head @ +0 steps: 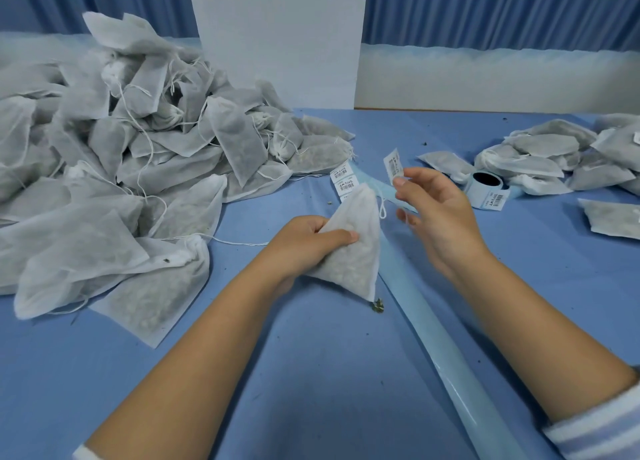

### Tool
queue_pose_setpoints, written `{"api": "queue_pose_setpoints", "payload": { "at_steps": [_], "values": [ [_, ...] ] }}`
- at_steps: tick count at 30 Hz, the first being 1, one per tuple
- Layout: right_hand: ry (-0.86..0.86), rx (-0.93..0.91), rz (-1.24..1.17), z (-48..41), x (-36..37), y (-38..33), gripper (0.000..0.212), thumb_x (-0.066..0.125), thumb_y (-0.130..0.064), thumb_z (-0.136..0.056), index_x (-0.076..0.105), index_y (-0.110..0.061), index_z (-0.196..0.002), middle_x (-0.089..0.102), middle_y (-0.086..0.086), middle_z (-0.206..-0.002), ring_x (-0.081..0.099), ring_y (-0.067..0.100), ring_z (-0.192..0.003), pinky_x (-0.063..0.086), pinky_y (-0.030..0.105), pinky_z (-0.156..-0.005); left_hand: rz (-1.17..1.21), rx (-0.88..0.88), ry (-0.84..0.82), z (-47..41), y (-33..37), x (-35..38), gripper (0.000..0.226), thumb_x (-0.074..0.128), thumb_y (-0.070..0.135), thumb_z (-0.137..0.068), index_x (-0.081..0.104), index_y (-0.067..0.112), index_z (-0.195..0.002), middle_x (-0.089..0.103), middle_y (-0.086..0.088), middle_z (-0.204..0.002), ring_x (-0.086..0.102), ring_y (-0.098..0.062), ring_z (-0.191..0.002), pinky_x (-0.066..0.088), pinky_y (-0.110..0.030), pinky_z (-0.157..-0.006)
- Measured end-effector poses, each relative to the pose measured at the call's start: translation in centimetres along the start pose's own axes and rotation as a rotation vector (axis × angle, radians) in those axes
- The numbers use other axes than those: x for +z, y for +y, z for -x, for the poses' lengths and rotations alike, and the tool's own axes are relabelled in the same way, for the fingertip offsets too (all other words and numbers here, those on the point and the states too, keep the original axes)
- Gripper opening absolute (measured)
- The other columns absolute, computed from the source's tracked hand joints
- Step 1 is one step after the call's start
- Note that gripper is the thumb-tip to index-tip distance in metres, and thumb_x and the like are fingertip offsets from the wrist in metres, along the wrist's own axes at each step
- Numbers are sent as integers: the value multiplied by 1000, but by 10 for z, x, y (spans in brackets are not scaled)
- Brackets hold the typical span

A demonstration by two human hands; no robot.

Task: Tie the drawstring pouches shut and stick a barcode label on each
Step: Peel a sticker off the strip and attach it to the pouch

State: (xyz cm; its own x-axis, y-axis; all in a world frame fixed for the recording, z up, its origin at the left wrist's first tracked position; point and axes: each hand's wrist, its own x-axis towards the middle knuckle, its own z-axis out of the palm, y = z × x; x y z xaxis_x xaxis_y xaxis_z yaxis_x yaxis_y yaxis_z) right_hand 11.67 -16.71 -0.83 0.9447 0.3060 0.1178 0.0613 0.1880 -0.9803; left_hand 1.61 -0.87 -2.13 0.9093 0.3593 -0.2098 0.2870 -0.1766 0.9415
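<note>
We hold one drawstring pouch (353, 262) in our left hand (304, 243), thumb across its front and fingers curled behind, just above the blue table (311, 373) near the middle of the scene. Its neck is gathered to a point on the far side, and a short loop of drawstring (382, 210) hangs at its right edge, so we judge the tying done for this one and the labelling to be the step in hand. Our right hand (440, 217) hovers just right of the pouch and pinches a single barcode label (393, 161) between thumb and forefinger, the other fingers loosely spread. The label is free of the pale backing strip (433, 338), which runs from the far middle down to the near right; two more labels (343, 179) sit on the strip's far end, just beyond the pouch. The next move calls for bringing the label left onto the pouch's flat face and pressing it down smoothly while the left hand keeps the cloth taut; the soft, lumpy fill may let it wrinkle. A large heap of pouches (121, 168) waits at the left, a smaller group (554, 151) lies at the far right, and the label roll (485, 184) stands beside that group
</note>
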Motion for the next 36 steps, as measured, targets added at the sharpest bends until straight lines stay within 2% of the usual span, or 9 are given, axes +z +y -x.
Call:
{"api": "queue_pose_setpoints", "payload": {
  "at_steps": [4,8,12,15,17,23,27,31,36],
  "values": [
    [22,-19,8,0,-2,-1,7,71,-18,-88,67,-22,-85,69,-11,-84,62,1,-78,52,21,-72,28,-17,41,-2,-2,-1,30,74,32,-84,71,5,-98,66,0,-78,58,-16,-70,42,-28,-67],
    [16,4,-34,2,-1,-1,10,70,-14,-89,65,-22,-91,68,-9,-90,64,0,-83,55,26,-82,-22,-13,41,-3,-1,-6,14,74,33,-84,68,21,-81,65,13,-65,57,-5,-59,41,-19,-56],
    [-83,106,-17,5,1,1,40,71,-11,-86,59,-29,-120,62,3,-105,64,6,-91,57,35,-89,-14,-3,4,-3,0,-11,13,74,34,-82,67,24,-78,65,13,-64,58,-8,-62,42,-23,-60],
    [-177,165,2,7,4,4,55,71,-8,-85,50,-39,-126,72,8,-106,69,17,-101,57,34,-89,-2,-2,-30,-2,1,-12,9,74,32,-83,70,23,-83,68,11,-70,61,-9,-66,44,-23,-61],
    [-225,173,-15,7,6,6,60,70,-7,-85,46,-41,-128,75,6,-102,71,19,-100,56,37,-90,-3,0,-44,-2,1,-12,11,73,31,-83,71,22,-88,70,9,-74,62,-8,-68,45,-23,-62],
    [-81,83,41,4,6,7,52,72,-6,-85,53,-37,-121,75,6,-90,69,14,-81,56,29,-78,-35,-7,-23,-2,1,-12,13,73,31,-83,67,20,-84,65,6,-74,58,-11,-66,42,-23,-59],
    [-22,-30,122,6,3,3,54,74,-11,-84,50,-35,-126,75,1,-85,65,5,-73,55,20,-72,-161,26,126,-5,-2,-9,25,71,34,-84,55,18,-73,56,7,-70,51,-10,-62,36,-22,-55],
    [-145,-141,263,17,11,5,63,73,-9,-84,43,-31,-134,75,0,-82,68,7,-82,54,27,-88,-245,72,232,-7,-5,-1,29,67,39,-87,51,21,-71,50,11,-69,45,-4,-59,31,-15,-44],
    [-222,-194,328,26,21,13,68,72,-8,-85,38,-26,-142,76,-3,-83,71,15,-92,52,26,-91,-189,151,240,-9,-5,7,33,66,41,-90,52,20,-69,48,12,-63,43,-3,-56,32,-10,-42]
  ]
}}
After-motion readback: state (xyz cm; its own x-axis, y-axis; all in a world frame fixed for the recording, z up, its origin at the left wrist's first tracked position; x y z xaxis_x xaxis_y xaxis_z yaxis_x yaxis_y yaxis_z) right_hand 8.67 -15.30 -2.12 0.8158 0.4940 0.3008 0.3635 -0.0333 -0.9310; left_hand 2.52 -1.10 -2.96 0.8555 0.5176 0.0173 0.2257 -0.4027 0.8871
